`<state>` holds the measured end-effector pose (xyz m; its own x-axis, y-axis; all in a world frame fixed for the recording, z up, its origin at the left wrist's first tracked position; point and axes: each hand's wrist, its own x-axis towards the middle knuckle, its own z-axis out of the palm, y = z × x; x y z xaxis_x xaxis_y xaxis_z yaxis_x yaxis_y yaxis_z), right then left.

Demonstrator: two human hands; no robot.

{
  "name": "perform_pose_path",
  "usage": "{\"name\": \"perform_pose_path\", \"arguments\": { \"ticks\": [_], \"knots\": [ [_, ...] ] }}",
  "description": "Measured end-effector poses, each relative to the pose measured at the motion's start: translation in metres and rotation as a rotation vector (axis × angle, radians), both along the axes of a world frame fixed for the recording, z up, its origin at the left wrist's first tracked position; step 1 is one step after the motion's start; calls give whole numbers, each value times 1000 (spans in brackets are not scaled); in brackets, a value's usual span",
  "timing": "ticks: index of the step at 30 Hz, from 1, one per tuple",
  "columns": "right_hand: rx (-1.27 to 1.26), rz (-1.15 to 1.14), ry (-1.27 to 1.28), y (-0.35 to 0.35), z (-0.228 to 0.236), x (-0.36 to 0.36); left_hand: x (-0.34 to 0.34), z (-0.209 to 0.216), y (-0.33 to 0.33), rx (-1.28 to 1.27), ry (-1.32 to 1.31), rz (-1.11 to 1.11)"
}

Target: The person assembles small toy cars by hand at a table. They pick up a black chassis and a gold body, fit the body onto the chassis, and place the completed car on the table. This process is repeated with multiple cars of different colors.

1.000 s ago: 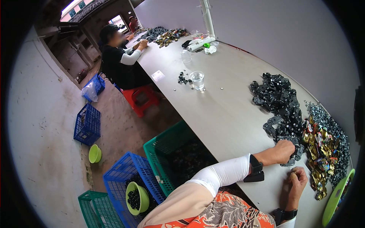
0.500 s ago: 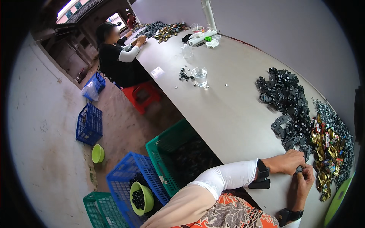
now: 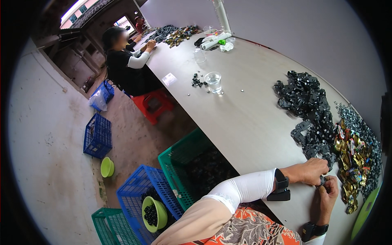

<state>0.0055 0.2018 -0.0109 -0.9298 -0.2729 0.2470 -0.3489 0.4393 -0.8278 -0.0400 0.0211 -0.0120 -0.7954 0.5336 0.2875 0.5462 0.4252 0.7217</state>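
Observation:
My left hand (image 3: 311, 171) and my right hand (image 3: 329, 193) meet low over the table, at the near end of a heap of black plastic parts (image 3: 312, 108). A small dark grey piece (image 3: 322, 180) is pinched between the fingers of both hands. Its exact kind is too small to make out, and the left fingers partly cover it. To the right of my hands lies a pile of shiny gold and coloured parts (image 3: 350, 163). Beyond that pile spreads a heap of small silvery grey pieces (image 3: 369, 145).
A clear cup of water (image 3: 213, 83) stands on the table (image 3: 245, 122) beside several small black bits (image 3: 197, 82). Green (image 3: 167, 163) and blue crates (image 3: 130, 183) stand left of the table edge, with a lime bowl (image 3: 161, 216). A co-worker (image 3: 126, 65) sits at the far left.
The view has shifted slightly. Both hands stay together on the small piece, with only small finger movement. The co-worker's hands have moved a little.

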Motion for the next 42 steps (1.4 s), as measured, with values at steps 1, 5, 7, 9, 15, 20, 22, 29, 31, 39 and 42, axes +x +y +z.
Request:
{"name": "perform_pose_path", "arguments": {
  "ticks": [1,5,7,9,15,20,22,29,31,39,42],
  "knots": [
    [-9,-27,2,3,0,0,-1,3,-1,58,17,11],
    [2,-81,62,13,-4,-4,-14,10,-10,67,292,329],
    [42,-62,91,17,-5,-6,-13,17,-22,-63,334,437],
    [63,-62,40,14,-1,-5,-15,10,-23,-196,310,387],
    [135,-46,70,5,9,-1,-15,3,-22,-240,334,327],
    [199,-92,44,-5,19,3,-11,3,-15,-225,361,286],
    [223,-79,86,-5,17,2,-9,-1,-8,-137,371,243],
    [261,-94,175,-2,21,5,-3,-7,-3,-20,331,132],
    [276,-114,183,3,22,6,-7,-6,-1,-40,306,108],
    [333,-90,102,11,20,0,-24,4,-24,69,211,215],
    [305,-112,48,22,22,1,-25,20,-30,161,159,329]
  ]
}}
